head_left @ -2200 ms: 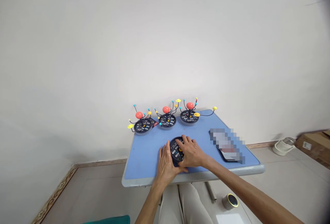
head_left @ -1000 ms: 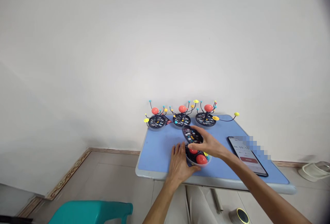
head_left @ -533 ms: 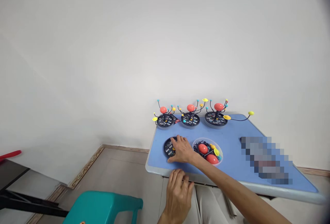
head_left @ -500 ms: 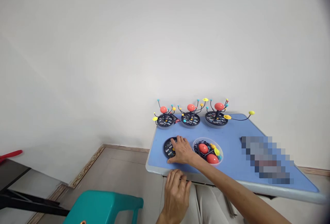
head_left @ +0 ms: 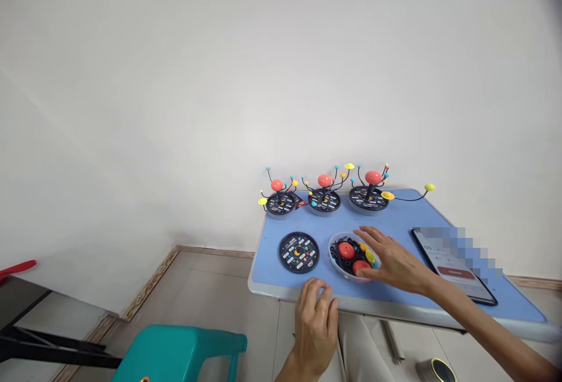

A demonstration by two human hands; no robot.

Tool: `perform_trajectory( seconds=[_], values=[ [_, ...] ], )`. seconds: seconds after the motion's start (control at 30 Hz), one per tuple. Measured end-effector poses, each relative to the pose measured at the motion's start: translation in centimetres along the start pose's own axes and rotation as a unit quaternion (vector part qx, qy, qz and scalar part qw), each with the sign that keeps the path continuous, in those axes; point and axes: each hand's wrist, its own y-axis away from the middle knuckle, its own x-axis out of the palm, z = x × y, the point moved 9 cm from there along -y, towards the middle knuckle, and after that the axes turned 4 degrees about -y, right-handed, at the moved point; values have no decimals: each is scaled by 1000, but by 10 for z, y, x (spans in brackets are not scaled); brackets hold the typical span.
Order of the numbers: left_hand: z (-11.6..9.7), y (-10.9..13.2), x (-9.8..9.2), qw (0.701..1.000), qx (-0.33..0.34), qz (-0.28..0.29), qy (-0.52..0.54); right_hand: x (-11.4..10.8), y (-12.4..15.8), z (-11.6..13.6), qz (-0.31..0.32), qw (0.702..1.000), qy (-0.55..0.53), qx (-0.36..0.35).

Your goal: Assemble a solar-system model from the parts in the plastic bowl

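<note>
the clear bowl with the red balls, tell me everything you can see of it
The clear bowl is a shallow round dish of see-through plastic, upright on the blue table near its front edge. It holds loose parts: two red balls, thin black arms, and small yellow, orange and teal pieces. The right hand lies over its right rim, fingers spread. The black disc lies flat to its left, apart from it.

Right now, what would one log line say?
right hand: on bowl | left hand: at table edge | lid: beside bowl
</note>
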Motion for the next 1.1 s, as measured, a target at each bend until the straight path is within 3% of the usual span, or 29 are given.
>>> perform_trajectory(
  seconds=[0.13, 0.23, 0.33, 0.5, 0.7, 0.83, 0.97, 1.1],
  values=[
    [-10, -23, 26, 997, 15, 72, 0, -1, 22, -18, -49, 998, -43, -4],
    [-12, -32, 48, 992, 19, 121, -8, -6, 26, -17, -76, 996, -53, -17],
    [-13, -36, 60, 992, 30, 121, -16, -11, 20, -6, -91, 993, -32, -64],
    [-15, -40, 54, 996, 60, 62, 9, -12, -4, 18, -101, 986, 43, -127],
    [-16, -44, 55, 994, 72, 76, 25, 18, -34, 32, 34, 983, 156, -93],
    [-15, -43, 59, 993, 65, 88, 31, 25, -41, 32, 70, 977, 198, -48],
    [-11, -42, 56, 996, 53, 63, 41, 22, -43, 31, 75, 980, 178, -42],
    [-9, -39, 56, 996, 51, 58, 52, 8, -42, 11, 56, 997, 53, 2]
  ],
)
